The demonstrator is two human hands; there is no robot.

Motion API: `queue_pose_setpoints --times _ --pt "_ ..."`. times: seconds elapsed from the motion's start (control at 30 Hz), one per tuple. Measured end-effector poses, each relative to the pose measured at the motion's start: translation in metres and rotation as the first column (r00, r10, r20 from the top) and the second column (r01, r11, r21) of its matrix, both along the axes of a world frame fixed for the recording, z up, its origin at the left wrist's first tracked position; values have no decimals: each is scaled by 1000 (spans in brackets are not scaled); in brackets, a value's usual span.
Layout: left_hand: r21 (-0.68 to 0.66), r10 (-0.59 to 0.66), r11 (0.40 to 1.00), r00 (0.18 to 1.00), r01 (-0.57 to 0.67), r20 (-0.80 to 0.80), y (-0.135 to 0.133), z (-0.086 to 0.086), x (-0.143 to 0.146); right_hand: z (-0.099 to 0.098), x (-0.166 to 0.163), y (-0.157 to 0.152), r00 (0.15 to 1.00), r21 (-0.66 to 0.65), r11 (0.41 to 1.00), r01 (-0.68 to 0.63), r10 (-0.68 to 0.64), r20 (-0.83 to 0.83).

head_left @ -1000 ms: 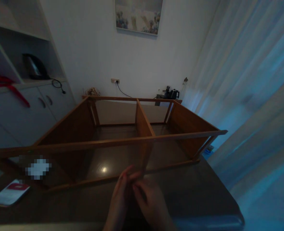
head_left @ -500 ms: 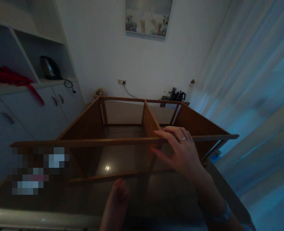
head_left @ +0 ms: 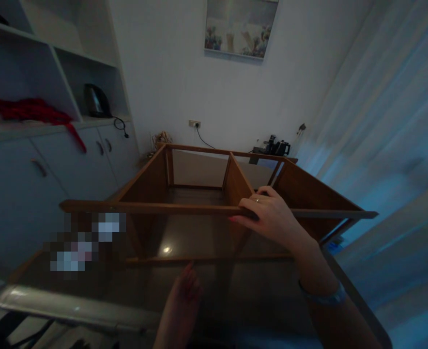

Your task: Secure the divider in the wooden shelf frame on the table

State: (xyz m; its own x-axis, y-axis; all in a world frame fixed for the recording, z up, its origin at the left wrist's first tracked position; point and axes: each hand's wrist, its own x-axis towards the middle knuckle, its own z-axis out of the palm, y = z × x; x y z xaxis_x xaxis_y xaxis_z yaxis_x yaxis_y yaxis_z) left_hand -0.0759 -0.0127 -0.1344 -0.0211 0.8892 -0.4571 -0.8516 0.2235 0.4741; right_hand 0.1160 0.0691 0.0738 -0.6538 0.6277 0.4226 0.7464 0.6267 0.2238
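A brown wooden shelf frame with a middle divider lies on its back on a dark glossy table. My right hand grips the frame's near top rail where the divider meets it; a ring shows on one finger and a band on the wrist. My left hand is low at the table's near edge, fingertips close to the frame's lower rail. Whether the left hand holds anything small cannot be made out.
White cabinets with open shelves stand at the left, holding a kettle and red cloth. A wall socket with cable, small dark items on the floor and pale curtains lie beyond and right. A blurred patch covers something at the table's left.
My right hand left the left hand, rose to the frame's near top rail and closed on it. The view shifted left, so the frame appears further right.
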Motion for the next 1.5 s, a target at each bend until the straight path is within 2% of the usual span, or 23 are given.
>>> queue_pose_setpoints --times 0.13,0.3,0.47,0.57,0.87,1.03,1.23,1.37,1.5 --pt "-38 18 999 1000 -18 -1 -1 0 0 5 -7 -1 1000 8 1000 -25 25 -13" --pt "-99 58 993 998 -61 -32 -5 5 -1 12 -28 -1 995 -59 996 -69 73 71" --pt "-86 87 993 996 -87 -10 -3 3 1 11 -45 1 993 11 999 -38 37 110" --pt "-82 94 992 996 -93 0 -2 3 1 8 -48 2 992 22 1000 -9 6 126" --pt "-50 45 998 999 -45 10 -9 20 -2 1 -45 8 997 51 998 -24 20 75" --pt "-103 44 994 999 -42 21 -7 16 -1 0 -44 8 998 54 998 -35 32 61" --pt "-79 42 996 999 -41 14 -6 18 1 0 -44 10 998 52 998 -36 33 58" --pt "-134 50 990 999 -48 15 -3 14 1 1 -44 11 998 65 997 -31 27 56" --pt "-67 68 996 997 -65 28 -1 5 -1 2 -44 12 998 71 997 -27 22 60"
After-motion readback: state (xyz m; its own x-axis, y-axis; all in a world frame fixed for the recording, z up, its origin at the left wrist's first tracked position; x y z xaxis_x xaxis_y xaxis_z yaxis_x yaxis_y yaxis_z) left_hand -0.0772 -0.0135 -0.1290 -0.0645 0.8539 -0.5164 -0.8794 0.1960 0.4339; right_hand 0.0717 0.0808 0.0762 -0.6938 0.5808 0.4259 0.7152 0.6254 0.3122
